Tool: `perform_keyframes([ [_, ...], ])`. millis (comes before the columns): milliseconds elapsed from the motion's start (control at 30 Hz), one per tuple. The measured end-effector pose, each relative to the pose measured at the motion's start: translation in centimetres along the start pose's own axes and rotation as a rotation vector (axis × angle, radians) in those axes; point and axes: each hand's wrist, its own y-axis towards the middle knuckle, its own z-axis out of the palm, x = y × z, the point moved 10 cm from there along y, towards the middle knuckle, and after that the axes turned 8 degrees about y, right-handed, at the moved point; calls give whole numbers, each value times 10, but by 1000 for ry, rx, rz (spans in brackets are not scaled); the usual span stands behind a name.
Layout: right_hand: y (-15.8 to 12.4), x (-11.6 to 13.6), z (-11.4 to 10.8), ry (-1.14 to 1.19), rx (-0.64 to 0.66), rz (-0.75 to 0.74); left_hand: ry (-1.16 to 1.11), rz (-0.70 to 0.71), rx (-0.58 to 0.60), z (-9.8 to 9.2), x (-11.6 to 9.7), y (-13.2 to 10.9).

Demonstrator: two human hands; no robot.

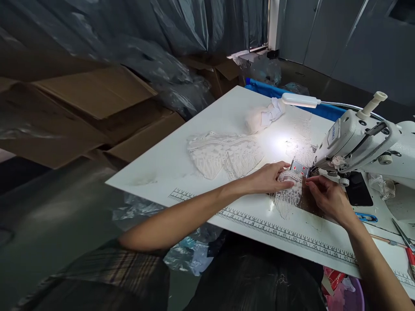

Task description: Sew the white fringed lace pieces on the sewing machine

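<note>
White desk with a printed ruler edge; open cardboard boxes behind it, contents hidden. Your left hand lies flat, fingers together, pressing the netted lace strip down beside the sewing machine. Your right hand pinches its edge. 1 heap of scalloped lace sits nearby.

Your left hand lies flat on a lace piece on the white table. Your right hand, at its three o'clock, touches the lace's edge beside the sewing machine. A pile of lace lies at ten o'clock of your left hand.
</note>
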Motion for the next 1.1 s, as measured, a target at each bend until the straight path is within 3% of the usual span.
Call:
perform_keyframes([
  [100,-5,-3,-11,-254,-64,-102,81,33,-53,-2,-4,0],
  [267,-17,13,11,-360,-8,-463,134,75,-154,-5,-6,-1],
  [367,-18,10,20,-454,-30,-567,138,68,-143,-5,-5,0],
  [500,-17,3,21,-427,-61,-595,71,-25,-48,-2,7,3],
  [1100,-25,6,21,-418,-100,-553,97,10,-31,0,0,-2],
])
